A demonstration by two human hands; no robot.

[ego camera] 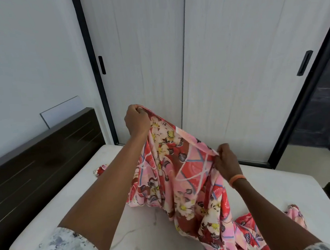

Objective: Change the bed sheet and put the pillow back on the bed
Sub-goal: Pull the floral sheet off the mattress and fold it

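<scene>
Both hands up over the bed, each gripping the floral bed sheet (183,173) by its top edge. Left hand (136,120) is raised higher and farther, fingers curled tight around a bunched corner of the sheet. Right hand (227,162) sits lower and to the right, thumb and fingers pinching the same edge; orange wristband (237,179) on that wrist. The stretch of edge between the two hands slopes down from left to right.

Sheet is pink and red with white and yellow flowers, hanging in folds from the hands. Its lower part lies crumpled on the bare white mattress (138,233) at the near right, trailing toward the bottom edge of the view. A small bit of the same print (100,170) shows on the mattress to the left, past the left forearm.

Mattress otherwise uncovered, faint marks on it near the middle. Dark wood headboard (39,168) along the left side. Far side: pale sliding wardrobe doors (233,74) with black frames and black handles. White wall (31,64) at far left. Patterned grey-white sleeves (65,246) at the bottom corners.
</scene>
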